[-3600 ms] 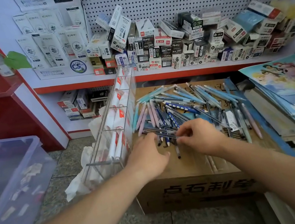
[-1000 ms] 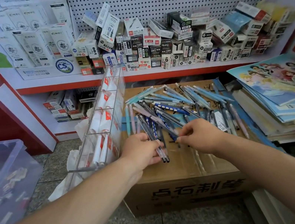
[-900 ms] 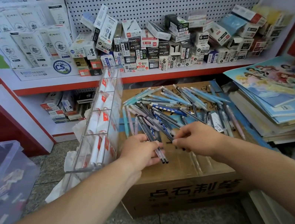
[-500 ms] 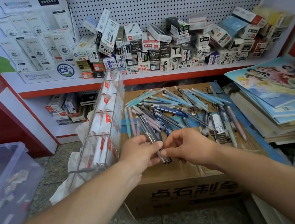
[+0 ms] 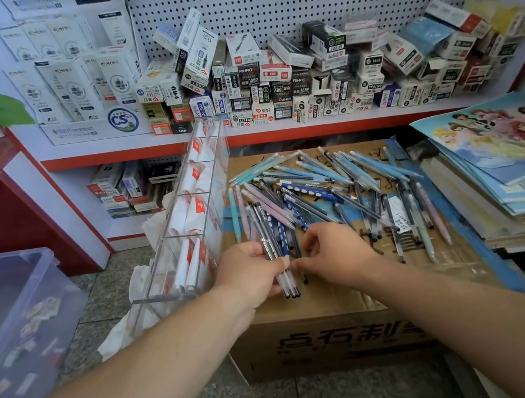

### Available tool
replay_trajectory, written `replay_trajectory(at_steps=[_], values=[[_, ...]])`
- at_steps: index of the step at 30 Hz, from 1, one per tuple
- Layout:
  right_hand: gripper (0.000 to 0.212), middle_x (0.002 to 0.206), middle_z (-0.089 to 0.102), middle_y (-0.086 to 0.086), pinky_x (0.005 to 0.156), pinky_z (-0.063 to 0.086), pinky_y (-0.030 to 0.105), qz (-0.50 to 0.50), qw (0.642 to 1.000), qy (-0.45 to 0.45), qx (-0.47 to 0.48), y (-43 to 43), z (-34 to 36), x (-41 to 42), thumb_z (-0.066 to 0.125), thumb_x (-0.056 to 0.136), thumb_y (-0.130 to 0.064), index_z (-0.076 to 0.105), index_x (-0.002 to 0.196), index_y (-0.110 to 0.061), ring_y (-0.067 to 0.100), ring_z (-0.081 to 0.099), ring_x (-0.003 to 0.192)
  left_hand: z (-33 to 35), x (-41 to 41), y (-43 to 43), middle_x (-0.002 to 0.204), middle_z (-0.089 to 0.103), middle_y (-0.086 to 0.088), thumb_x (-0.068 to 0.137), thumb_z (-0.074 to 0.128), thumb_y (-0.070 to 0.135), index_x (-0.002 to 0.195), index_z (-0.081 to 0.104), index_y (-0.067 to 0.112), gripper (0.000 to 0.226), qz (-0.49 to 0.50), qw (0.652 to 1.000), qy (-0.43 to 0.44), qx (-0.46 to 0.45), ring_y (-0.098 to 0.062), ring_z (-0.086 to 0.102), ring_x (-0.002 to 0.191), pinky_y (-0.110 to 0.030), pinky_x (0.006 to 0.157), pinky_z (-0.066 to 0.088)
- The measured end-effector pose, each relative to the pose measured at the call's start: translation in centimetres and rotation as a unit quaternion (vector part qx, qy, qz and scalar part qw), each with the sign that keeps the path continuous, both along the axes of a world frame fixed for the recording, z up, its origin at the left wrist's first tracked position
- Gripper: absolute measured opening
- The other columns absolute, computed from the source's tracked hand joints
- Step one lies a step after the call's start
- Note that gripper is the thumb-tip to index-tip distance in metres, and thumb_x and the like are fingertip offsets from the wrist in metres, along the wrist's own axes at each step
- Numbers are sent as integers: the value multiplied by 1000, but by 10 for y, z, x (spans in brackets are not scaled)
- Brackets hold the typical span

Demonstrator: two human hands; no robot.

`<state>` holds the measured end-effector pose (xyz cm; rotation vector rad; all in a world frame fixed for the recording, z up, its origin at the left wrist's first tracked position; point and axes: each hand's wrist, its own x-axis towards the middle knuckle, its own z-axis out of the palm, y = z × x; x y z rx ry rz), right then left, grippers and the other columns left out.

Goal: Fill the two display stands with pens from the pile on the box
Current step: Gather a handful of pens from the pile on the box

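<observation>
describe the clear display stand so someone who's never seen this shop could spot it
Find the cardboard box on the floor below the shelf, its top strewn with the pen pile. Along its left side stands the display stand. It is the one clear rack split into compartments holding white pens with red labels, unlike the larger undivided tub further left.

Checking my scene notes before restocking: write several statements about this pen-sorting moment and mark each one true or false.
The clear display stand sits left of the cardboard box. True.
The pen pile lies inside the stand. False: it lies on top of the box.
The left hand grips a small bundle of pens. True.
The picture books are stacked left of the box. False: they lie to its right.
</observation>
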<state>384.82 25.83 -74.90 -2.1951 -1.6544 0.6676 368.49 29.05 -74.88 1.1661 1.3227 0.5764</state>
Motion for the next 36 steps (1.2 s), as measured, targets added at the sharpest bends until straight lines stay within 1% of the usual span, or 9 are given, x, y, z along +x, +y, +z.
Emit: replay_trajectory(at_steps=[7, 9, 11, 14, 18, 22, 26, 30, 36], values=[[15, 84, 74, 5, 68, 62, 33, -26, 997, 17, -74, 4, 9, 5, 80, 87, -25, 72, 88, -12, 19, 72, 76, 3, 0, -4, 102, 74, -10, 87, 78, 3, 99, 67, 11, 19, 7, 1000, -10, -11, -27, 75, 95, -41, 79, 64], [11, 81, 75, 7, 67, 65, 35, -37, 994, 51, -89, 1, 9, 12, 80, 88, -21, 75, 83, -12, 20, 74, 72, 6, 2, -5, 102, 67, -4, 86, 79, 2, 112, 63, 12, 32, 2, 1000, -15, -10, -28, 73, 99, -40, 78, 64], [11, 81, 73, 8, 63, 64, 33, -59, 989, 93, -95, -5, 10, 20, 80, 88, -17, 75, 80, -12, 19, 72, 70, 8, 4, -6, 106, 59, 1, 86, 79, 3, 141, 52, 6, 62, 1, 1000, -17, -12, -29, 71, 103, -36, 74, 63], [7, 80, 71, 7, 56, 56, 22, -82, 976, 175, -104, -13, 17, 30, 79, 88, -13, 74, 84, -10, 15, 68, 66, 10, 6, -8, 100, 59, 2, 86, 79, 2, 144, 49, 3, 65, -3, 1000, -17, -16, -29, 71, 103, -38, 77, 63], [3, 75, 70, 8, 57, 55, 25, -72, 957, 253, -119, -27, 28, 37, 75, 89, -8, 73, 90, -7, 15, 66, 64, 13, 9, -8, 114, 68, -9, 85, 80, 1, 145, 48, 4, 68, -6, 998, -44, -43, -27, 74, 98, -36, 75, 63], [11, 78, 69, 8, 59, 55, 28, -49, 947, 309, -73, -41, 34, 30, 75, 89, -7, 69, 98, -6, 16, 66, 65, 16, 18, -12, 105, 71, -7, 86, 79, 1, 144, 49, 8, 65, -22, 994, -87, -58, -23, 74, 91, -35, 75, 63], [8, 76, 72, 10, 58, 58, 28, -28, 960, 278, -6, -48, 32, 22, 74, 91, -10, 69, 97, -8, 15, 67, 62, 17, 26, -16, 89, 76, -4, 87, 77, 1, 104, 59, 19, 30, -30, 992, -107, -66, -18, 75, 77, -36, 77, 60], [15, 76, 75, 9, 59, 58, 27, -33, 961, 271, 30, -51, 28, 22, 78, 90, -14, 68, 101, -15, 14, 70, 62, 16, 31, -17, 98, 79, -12, 90, 74, 3, 106, 68, 11, 19, -54, 994, -82, -55, -24, 76, 85, -33, 75, 58], [18, 73, 73, 5, 58, 58, 27, -49, 947, 315, 46, -55, 27, 32, 81, 86, -13, 70, 101, -10, 12, 67, 60, 15, 40, -18, 107, 77, -15, 89, 76, 7, 121, 66, 6, 33, -61, 990, -103, -77, -30, 76, 99, -31, 75, 60]])
